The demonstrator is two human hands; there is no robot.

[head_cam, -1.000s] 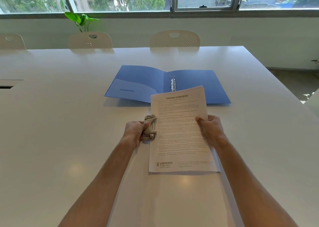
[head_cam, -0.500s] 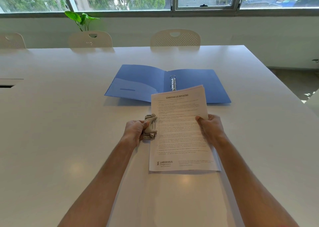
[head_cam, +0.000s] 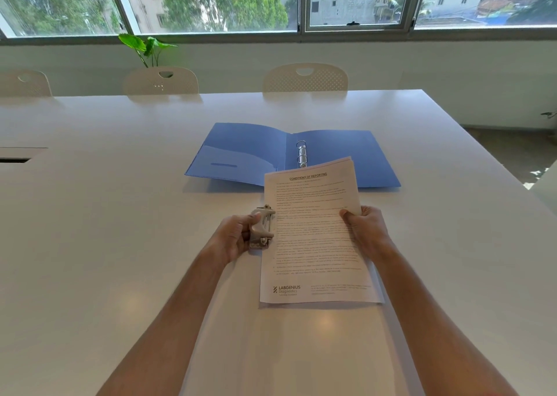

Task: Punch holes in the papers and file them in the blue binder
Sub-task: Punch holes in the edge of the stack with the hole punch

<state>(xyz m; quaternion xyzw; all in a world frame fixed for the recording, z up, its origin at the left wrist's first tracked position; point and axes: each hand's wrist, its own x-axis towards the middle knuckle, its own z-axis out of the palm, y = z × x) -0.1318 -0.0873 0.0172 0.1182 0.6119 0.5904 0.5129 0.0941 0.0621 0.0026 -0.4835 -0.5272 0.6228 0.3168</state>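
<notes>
Papers [head_cam: 313,233] sit mid-table, long axis pointing away from you toward the open blue binder [head_cam: 331,154], your left hand [head_cam: 233,239] clamping the hole punch [head_cam: 261,228] onto their left edge while your right hand [head_cam: 366,230] pinches the right edge.

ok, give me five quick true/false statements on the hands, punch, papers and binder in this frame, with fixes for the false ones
1. The blue binder lies open on the table. True.
2. The left hand holds the hole punch at the papers' left edge. True.
3. The right hand rests on the binder. False: it grips the right edge of the papers.
4. The papers are already on the binder rings. False: the rings are bare.
5. The papers are blank. False: they carry printed text.
</notes>
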